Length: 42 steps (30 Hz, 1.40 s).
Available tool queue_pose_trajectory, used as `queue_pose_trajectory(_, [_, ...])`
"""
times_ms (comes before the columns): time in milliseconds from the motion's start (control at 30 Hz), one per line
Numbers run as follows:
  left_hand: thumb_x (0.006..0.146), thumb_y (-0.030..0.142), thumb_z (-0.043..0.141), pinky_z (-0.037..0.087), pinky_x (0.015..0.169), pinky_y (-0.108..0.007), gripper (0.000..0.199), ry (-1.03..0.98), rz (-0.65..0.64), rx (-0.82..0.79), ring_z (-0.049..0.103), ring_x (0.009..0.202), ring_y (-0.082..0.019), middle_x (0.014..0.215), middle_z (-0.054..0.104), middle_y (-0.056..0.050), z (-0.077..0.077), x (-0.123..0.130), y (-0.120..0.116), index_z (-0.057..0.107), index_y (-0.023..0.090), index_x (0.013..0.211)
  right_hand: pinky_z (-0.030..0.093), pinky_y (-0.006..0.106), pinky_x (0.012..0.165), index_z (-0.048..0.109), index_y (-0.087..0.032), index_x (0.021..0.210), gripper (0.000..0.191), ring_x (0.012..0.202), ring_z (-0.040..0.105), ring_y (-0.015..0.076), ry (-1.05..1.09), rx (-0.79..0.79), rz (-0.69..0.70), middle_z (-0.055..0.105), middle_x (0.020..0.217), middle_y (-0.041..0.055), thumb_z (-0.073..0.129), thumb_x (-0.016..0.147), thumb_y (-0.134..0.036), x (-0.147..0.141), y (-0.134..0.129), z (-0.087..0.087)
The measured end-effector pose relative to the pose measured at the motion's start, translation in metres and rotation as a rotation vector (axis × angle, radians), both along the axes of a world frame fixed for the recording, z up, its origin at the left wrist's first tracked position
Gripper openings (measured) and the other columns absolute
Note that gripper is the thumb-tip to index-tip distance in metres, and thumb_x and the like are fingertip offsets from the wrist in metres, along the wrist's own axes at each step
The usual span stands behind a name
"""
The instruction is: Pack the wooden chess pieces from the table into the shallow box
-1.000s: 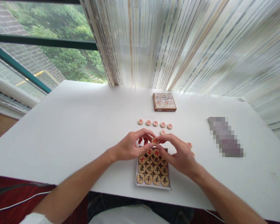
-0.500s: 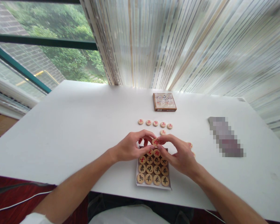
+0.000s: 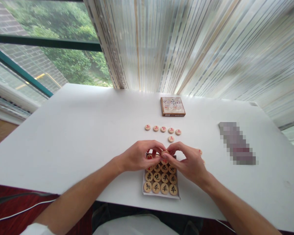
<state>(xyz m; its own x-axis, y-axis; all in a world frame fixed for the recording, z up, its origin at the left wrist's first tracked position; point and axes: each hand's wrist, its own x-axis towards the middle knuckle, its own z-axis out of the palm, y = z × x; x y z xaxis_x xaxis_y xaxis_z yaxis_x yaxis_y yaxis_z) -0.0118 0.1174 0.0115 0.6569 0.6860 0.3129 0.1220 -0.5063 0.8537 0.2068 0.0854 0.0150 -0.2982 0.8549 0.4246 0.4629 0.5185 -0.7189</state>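
Together, our left hand [image 3: 139, 156] and right hand [image 3: 191, 163] keep a narrow pinch, thumbs and fingertips closed on one small wooden disc [image 3: 165, 152] between them. We see that disc tilted, its face too covered to read, over the far side of an open tray [image 3: 161, 196]. Below the grip and toward our body, the tray holds rows of similar discs, mostly with black characters; a red-marked piece [image 3: 149, 158] sits by our left fingertips. Just beyond the grip we have a single red-marked disc [image 3: 171, 139], and past it a row of five more [image 3: 163, 129]. Farther off in that direction lies a flat printed box [image 3: 172, 107]. Right of the grip, two discs [image 3: 200, 152] show partly behind our right hand, and well apart from them lies a pixelated object [image 3: 236, 143] on the white table [image 3: 88, 130].
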Motion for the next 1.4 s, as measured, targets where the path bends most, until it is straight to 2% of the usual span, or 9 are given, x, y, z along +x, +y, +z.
queue_pose_trajectory(433, [0.089, 0.020, 0.068, 0.051, 0.067, -0.022, 0.024, 0.026, 0.005, -0.025, 0.062, 0.076, -0.012, 0.096, 0.071, -0.005, 0.0001, -0.0010, 0.0021, 0.065, 0.016, 0.112, 0.053, 0.019, 0.064, 0.063, -0.022, 0.094, 0.004, 0.069, 0.069, 0.0102, -0.044, 0.014, 0.022, 0.072, 0.080, -0.0025, 0.064, 0.094, -0.019, 0.0015, 0.0006, 0.0012])
queue_pose_trajectory(700, [0.089, 0.022, 0.067, 0.049, 0.066, -0.024, 0.023, 0.016, 0.065, 0.022, 0.063, 0.074, -0.012, 0.100, 0.071, -0.006, -0.0014, -0.0011, 0.0038, 0.063, 0.016, 0.112, 0.055, 0.022, 0.069, 0.062, -0.023, 0.106, 0.016, 0.078, 0.071, 0.0127, -0.026, 0.024, 0.016, 0.074, 0.091, 0.0000, 0.057, 0.095, -0.013, 0.0027, 0.0008, -0.0006])
queue_pose_trajectory(867, [0.091, 0.023, 0.065, 0.049, 0.066, -0.024, 0.023, 0.006, 0.093, 0.021, 0.064, 0.076, -0.012, 0.101, 0.070, -0.006, -0.0015, -0.0012, 0.0045, 0.062, 0.017, 0.114, 0.057, 0.027, 0.078, 0.060, -0.023, 0.114, 0.024, 0.086, 0.070, 0.0153, -0.001, 0.003, 0.064, 0.072, 0.098, 0.0021, 0.062, 0.092, -0.014, 0.0040, 0.0001, -0.0025])
queue_pose_trajectory(1100, [0.092, 0.022, 0.065, 0.049, 0.067, -0.024, 0.025, 0.006, 0.086, -0.013, 0.067, 0.081, -0.013, 0.103, 0.070, -0.006, -0.0010, -0.0011, 0.0048, 0.061, 0.017, 0.116, 0.058, 0.029, 0.077, 0.060, -0.024, 0.115, 0.024, 0.085, 0.069, 0.0160, -0.014, 0.012, 0.075, 0.072, 0.099, 0.0028, 0.065, 0.092, -0.019, 0.0040, 0.0011, -0.0033])
queue_pose_trajectory(1400, [0.095, 0.020, 0.060, 0.049, 0.070, -0.025, 0.026, -0.025, 0.061, -0.079, 0.068, 0.087, -0.015, 0.103, 0.071, -0.007, 0.0006, -0.0031, 0.0040, 0.059, 0.017, 0.121, 0.058, 0.029, 0.076, 0.060, -0.025, 0.117, 0.026, 0.084, 0.069, 0.0154, -0.007, 0.022, 0.071, 0.072, 0.100, 0.0024, 0.065, 0.093, -0.016, 0.0035, 0.0029, -0.0057])
